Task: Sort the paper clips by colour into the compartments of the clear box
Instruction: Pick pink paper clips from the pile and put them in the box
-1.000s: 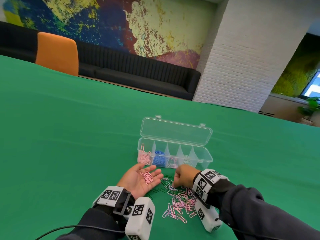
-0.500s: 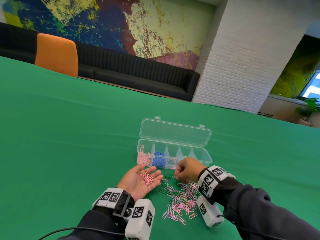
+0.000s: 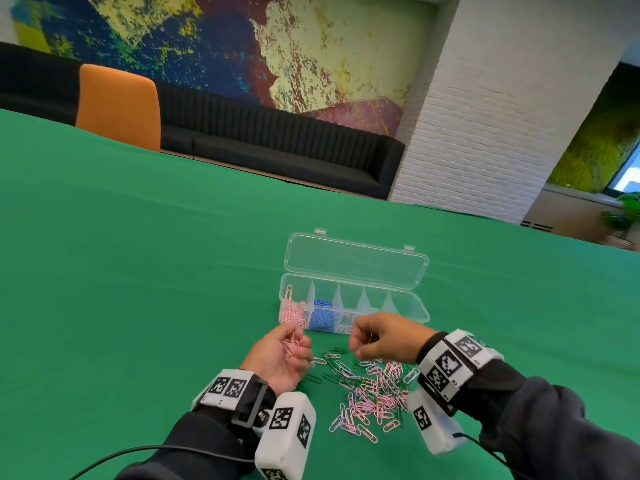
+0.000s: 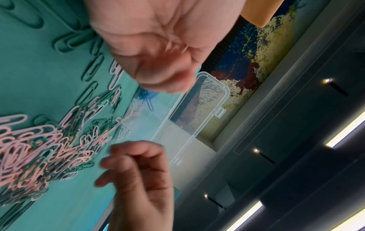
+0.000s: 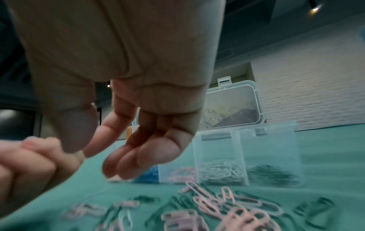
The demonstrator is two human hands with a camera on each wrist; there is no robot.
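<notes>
Clear box [image 3: 353, 271] lid up: pink, blue clips inside | left grip [image 3: 280, 358] clasps pink clips [image 3: 292, 342] | right grip [image 3: 381, 337] curled, empty

I find no readable words, brands or numbers in any of my three views. The only sign-like marks are black-and-white square coded tags on the white wrist bands [image 3: 228, 388] at lower centre of the head view and on the white camera housings [image 3: 285, 434] below them; they carry patterns, not letters. The clear box [image 3: 353, 308] bears no label I can read.
</notes>
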